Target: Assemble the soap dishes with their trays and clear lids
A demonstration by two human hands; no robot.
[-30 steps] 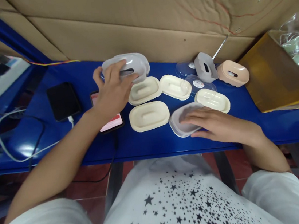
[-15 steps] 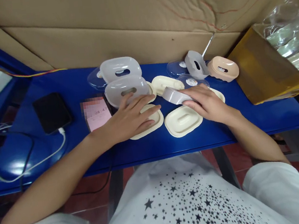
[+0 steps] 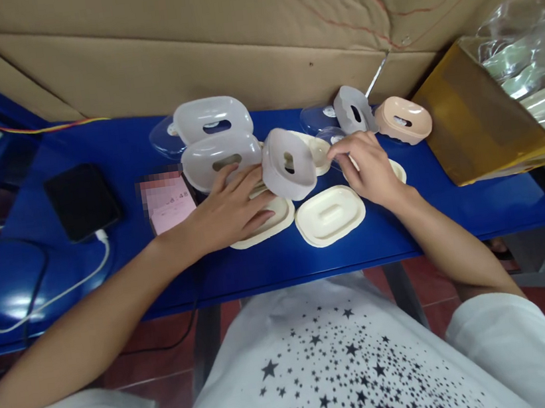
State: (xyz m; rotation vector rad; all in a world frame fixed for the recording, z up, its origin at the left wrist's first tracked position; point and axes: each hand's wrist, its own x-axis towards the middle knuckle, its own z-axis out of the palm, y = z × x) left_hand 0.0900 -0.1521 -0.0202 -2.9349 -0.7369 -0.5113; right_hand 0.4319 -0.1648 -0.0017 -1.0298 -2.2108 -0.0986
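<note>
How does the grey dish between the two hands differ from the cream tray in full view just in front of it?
The grey dish has tall walls, while the cream tray is shallow. The grey dish has a slot cut through its floor; the cream tray shows a long moulded shape in its middle instead. The cream tray lies flat on the blue table, whereas the grey dish overlaps other pieces. Both have rounded, oblong outlines.

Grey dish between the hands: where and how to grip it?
Probably by the right-hand wall of the grey dish, pinched across its rim, coming from the right and above. Its hollow faces the camera, leaving that rim exposed; the left hand crowds its left side, while the right hand is apart on the right.
</note>
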